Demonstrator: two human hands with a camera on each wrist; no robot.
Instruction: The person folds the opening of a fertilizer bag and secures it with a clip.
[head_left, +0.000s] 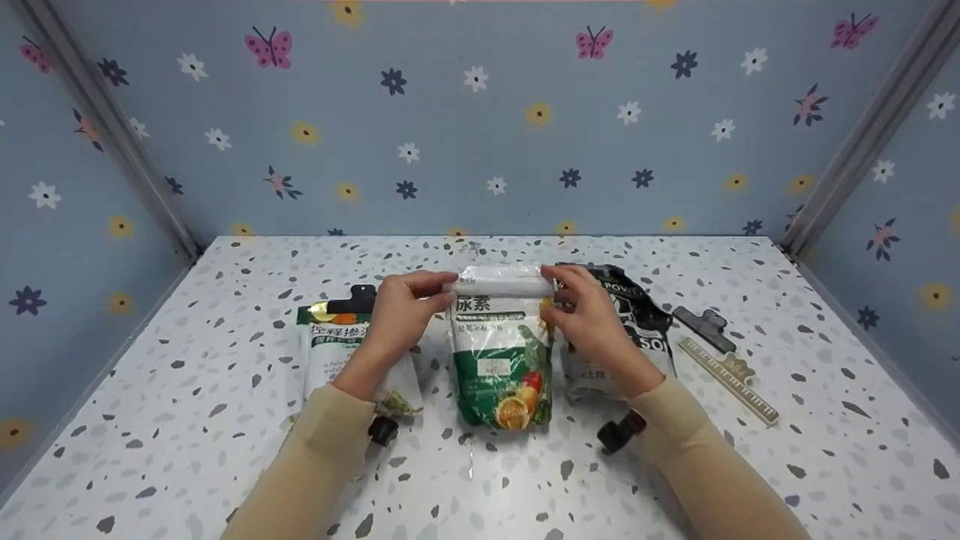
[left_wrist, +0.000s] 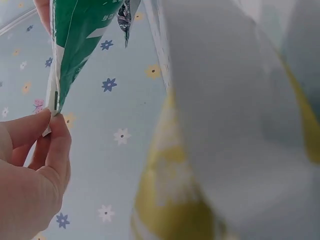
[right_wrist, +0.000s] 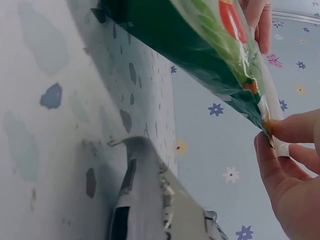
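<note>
A white-and-green urea fertilizer bag [head_left: 501,360] stands upright in the middle of the table, fruit pictured on its front and its top folded over into a white band [head_left: 501,280]. My left hand [head_left: 397,311] pinches the left end of that fold between thumb and fingers. At the opposite end, my right hand [head_left: 589,315] pinches the fold in the same way. Both wrist views show the bag edge-on, with the left hand [left_wrist: 37,165] and the right hand [right_wrist: 295,170] gripping its corners.
Left of the bag lies another white-and-green bag [head_left: 322,360] with a black clip [head_left: 358,298] on its top. A black-and-white soil bag [head_left: 622,289] lies to the right, partly behind my right arm. Beyond it are a black clip [head_left: 705,328] and a gold-coloured clip [head_left: 731,381].
</note>
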